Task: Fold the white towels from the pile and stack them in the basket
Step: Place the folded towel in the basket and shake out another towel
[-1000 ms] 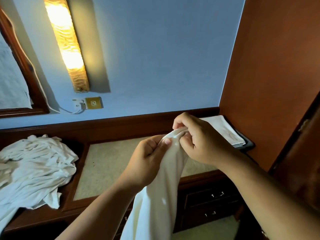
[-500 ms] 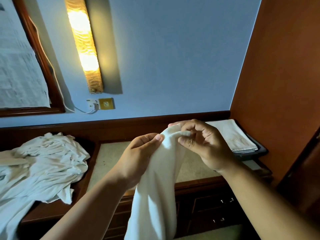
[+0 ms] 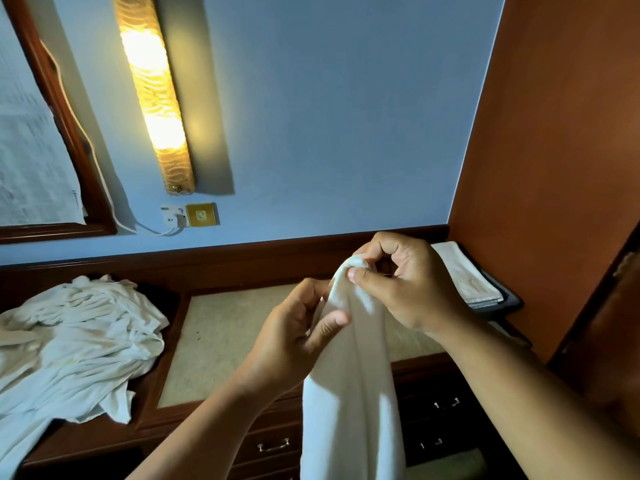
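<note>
A white towel (image 3: 353, 393) hangs in front of me, bunched at its top. My right hand (image 3: 412, 285) pinches the top corner between thumb and fingers. Lower on the left edge, my left hand (image 3: 294, 337) grips the cloth with its thumb across the front. The pile of crumpled white towels (image 3: 76, 337) lies on the dark wooden dresser at the left. A folded white towel (image 3: 464, 278) lies in a dark basket (image 3: 509, 299) at the back right corner, partly hidden behind my right hand.
The dresser top has a beige inset panel (image 3: 221, 337) between pile and basket. Drawers with metal handles (image 3: 273, 445) sit below. A lit wall lamp (image 3: 156, 98), a socket with a cable (image 3: 190, 216) and a framed mirror (image 3: 45, 133) hang behind. An orange wall (image 3: 554, 168) closes the right.
My left hand has slid down the towel's left edge, away from my right hand, which still pinches the top corner. The view has shifted, so the pile sits further right in frame.
</note>
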{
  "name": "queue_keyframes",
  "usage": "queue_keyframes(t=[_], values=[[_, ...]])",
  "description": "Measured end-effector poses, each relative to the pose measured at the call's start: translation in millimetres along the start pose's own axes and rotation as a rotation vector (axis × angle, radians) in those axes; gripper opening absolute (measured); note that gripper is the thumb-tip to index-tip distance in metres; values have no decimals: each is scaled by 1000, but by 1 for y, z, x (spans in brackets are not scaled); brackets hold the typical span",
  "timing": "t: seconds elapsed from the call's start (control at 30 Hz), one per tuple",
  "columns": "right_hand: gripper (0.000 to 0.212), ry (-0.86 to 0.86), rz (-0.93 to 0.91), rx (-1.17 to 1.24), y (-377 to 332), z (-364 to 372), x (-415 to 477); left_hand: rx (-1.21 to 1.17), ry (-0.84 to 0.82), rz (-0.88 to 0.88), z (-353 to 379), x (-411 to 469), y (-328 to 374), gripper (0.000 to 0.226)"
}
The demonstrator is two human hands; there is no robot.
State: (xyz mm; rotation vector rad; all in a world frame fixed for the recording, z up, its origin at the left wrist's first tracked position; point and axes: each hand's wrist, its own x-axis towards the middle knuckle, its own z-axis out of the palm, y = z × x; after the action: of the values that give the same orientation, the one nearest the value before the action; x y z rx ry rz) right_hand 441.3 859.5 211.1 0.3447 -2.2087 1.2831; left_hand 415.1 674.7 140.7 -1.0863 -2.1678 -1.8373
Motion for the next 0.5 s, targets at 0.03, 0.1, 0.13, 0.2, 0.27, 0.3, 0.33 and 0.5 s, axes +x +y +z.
queue_keyframes(t=[0.03,0.1,0.13,0.2,0.27,0.3,0.33,0.5], values=[[13,17,15,-1,1,-1,0,20,-26,-52,1,-2,-8,47],[14,51,43,-2,4,-6,2,173,-42,-91,1,-6,-18,44],[14,67,53,-7,6,-9,3,270,-24,-79,0,-6,-21,40],[17,104,70,-13,10,-13,4,407,34,-79,-3,-6,-27,30],[16,126,96,8,14,-14,5,429,80,-121,-2,-4,-27,21],[15,127,104,15,15,-15,5,411,84,-141,0,-2,-28,18],[15,117,107,21,15,-16,5,356,74,-154,2,0,-27,15],[15,-40,26,8,8,-23,11,99,2,-69,14,2,-13,24]])
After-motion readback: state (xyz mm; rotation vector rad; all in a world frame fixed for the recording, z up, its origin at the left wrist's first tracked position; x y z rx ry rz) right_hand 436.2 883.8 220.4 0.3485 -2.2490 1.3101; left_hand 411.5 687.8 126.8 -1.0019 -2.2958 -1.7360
